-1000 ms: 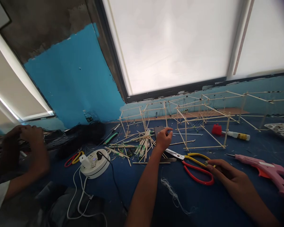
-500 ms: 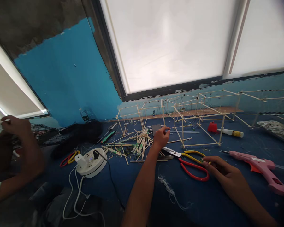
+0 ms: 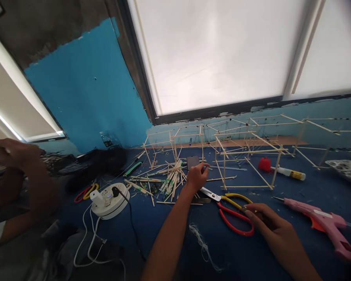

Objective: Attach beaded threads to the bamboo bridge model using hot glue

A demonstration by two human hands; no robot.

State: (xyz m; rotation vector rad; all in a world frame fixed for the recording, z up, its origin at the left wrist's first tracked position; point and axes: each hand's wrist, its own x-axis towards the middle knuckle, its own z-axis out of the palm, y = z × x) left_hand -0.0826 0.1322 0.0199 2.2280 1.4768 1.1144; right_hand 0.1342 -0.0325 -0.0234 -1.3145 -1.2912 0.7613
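Observation:
My left hand (image 3: 197, 176) is held over the middle of the table with its fingers curled into a pinch; whatever is in them is too small to make out. Just behind it lies a dark flat rectangular object (image 3: 192, 162). My right hand (image 3: 276, 228) pinches a tiny dark, greenish piece at the handles of the scissors (image 3: 219, 198), which have one yellow and one red handle. The scissors lie on the table, blades partly behind my left wrist. A tangle of white thread (image 3: 203, 244) rests between my arms.
Behind my hands stands a frame of thin sticks (image 3: 248, 154). Loose sticks (image 3: 172, 181) are heaped at left, near a power strip (image 3: 111, 203). A pink glue gun (image 3: 318, 218) and a glue bottle (image 3: 291, 173) lie right. A co-worker's hands (image 3: 17, 156) are far left.
The view has shifted slightly. My right hand stays pinched by the scissors handles. My left hand remains near the dark flat object, and the co-worker's hands have moved left.

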